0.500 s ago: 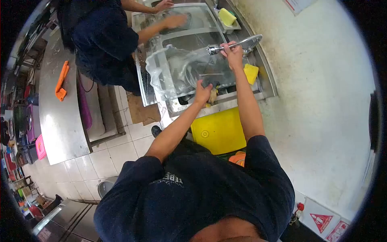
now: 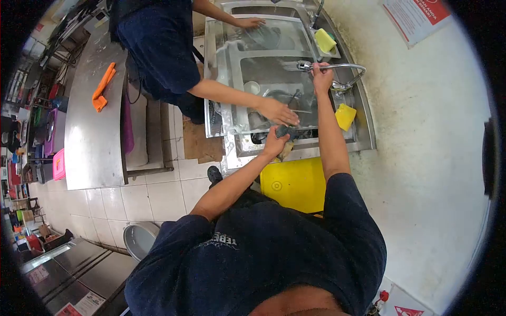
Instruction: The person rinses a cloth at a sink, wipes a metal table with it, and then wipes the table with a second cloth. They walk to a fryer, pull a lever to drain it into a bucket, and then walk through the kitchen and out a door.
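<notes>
My right hand point(image 2: 322, 79) is closed around the metal spray faucet point(image 2: 342, 66), whose nozzle points left and sprays water over a glass panel. The framed glass panel point(image 2: 269, 53) lies across the sink. At its near edge my left hand point(image 2: 275, 143) grips a dark scrubbing pad point(image 2: 285, 132); something yellowish shows just below it. A co-worker's hand point(image 2: 278, 111) rests on the glass right beside my left hand, and that person's other hand point(image 2: 249, 22) is at the panel's far side.
A yellow sponge point(image 2: 345, 117) sits at the sink's right edge, a paler one point(image 2: 325, 40) further back. Near me is a yellow bin point(image 2: 295, 184). A steel table point(image 2: 95, 142) with an orange cloth point(image 2: 104, 87) stands left. The co-worker stands at the sink's left side.
The co-worker's near hand has come down the glass to beside my left hand. The suds on the panel have thinned. The camera view has shifted, and both my hands keep their grips.
</notes>
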Motion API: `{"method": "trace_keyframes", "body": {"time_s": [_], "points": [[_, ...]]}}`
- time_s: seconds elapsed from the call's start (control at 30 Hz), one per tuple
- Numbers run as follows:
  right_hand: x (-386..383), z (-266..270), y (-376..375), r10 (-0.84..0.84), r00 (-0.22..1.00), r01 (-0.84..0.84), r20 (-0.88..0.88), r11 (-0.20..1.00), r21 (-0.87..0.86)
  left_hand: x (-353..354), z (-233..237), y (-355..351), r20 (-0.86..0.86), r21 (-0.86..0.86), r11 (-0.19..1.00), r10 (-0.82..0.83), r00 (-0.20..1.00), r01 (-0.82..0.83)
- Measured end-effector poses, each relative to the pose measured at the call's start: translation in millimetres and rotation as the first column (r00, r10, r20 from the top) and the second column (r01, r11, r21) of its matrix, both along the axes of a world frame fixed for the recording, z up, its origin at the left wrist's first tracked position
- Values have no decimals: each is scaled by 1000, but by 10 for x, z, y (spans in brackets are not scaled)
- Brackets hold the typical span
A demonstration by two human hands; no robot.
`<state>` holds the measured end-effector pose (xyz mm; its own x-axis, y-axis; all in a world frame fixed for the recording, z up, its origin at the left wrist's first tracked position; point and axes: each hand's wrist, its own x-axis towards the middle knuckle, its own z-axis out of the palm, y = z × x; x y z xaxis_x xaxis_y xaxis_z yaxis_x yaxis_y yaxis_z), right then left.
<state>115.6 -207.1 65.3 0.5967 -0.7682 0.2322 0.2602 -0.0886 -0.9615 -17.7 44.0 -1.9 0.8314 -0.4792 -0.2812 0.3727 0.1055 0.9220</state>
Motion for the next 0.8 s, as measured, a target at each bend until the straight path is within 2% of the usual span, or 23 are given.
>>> {"method": "trace_keyframes", "body": {"time_s": [0.17,0.27,0.33,0.37,0.43,0.5,0.57,0.6,0.67,0.73,0.8], "points": [[119,-89,-132,-61,998,62,7,991,-115,-52,341,139,-39,126,988,-90,995,94],[190,-156,-221,-78,997,77,-1,986,-151,-83,223,149,-1,103,989,-108,994,107],[263,-215,-303,-109,994,105,-10,976,-192,-114,312,186,-119,-23,997,-81,990,79],[307,-245,-333,-138,990,130,-17,964,-233,-123,359,208,-113,-20,997,-82,990,80],[352,-169,-316,-120,993,118,0,975,-190,-117,524,269,-71,104,987,-115,991,122],[397,-166,-336,-111,994,112,15,983,-145,-107,600,320,-91,83,989,-117,989,125],[472,-224,-426,-245,969,220,-16,896,-386,-83,608,351,-116,60,990,-124,986,131],[477,-205,-431,-252,968,228,-14,896,-382,-60,583,368,-63,115,985,-121,991,128],[465,-185,-430,-331,937,237,-114,839,-489,-43,530,402,-13,174,976,-129,992,129],[415,-158,-402,-345,927,228,-148,832,-506,-42,599,433,-142,7,993,-112,983,114],[367,-116,-390,-355,917,215,-179,822,-527,-38,659,454,-151,19,992,-118,982,122]]}}
